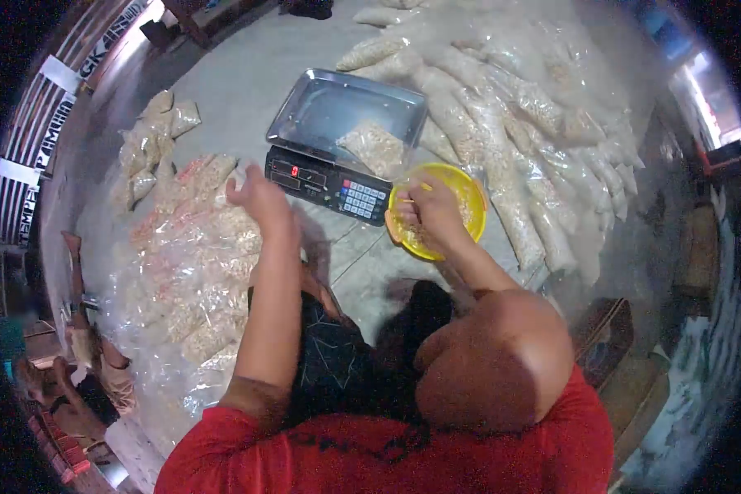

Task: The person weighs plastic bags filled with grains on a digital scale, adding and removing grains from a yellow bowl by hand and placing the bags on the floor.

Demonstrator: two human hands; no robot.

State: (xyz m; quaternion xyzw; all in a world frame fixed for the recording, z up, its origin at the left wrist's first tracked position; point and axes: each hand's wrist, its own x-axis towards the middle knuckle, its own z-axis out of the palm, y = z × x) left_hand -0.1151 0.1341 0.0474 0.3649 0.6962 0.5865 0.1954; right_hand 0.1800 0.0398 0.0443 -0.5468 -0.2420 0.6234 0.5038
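One right hand (430,206) at the yellow bowl (474,191)

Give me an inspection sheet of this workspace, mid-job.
Surface: grey floor, seams visible near the bowl.
Job's things: scale showing a red 0; filled clear bag at a corner of its metal tray; yellow bowl beside it, pale contents.
Clutter: left heap of bags, right heap of bags.
Hands: left hand at the left heap, right hand in the bowl; grips unclear.
Cables: nothing seen.
Surroundings: lettered panels far left; edges dim.
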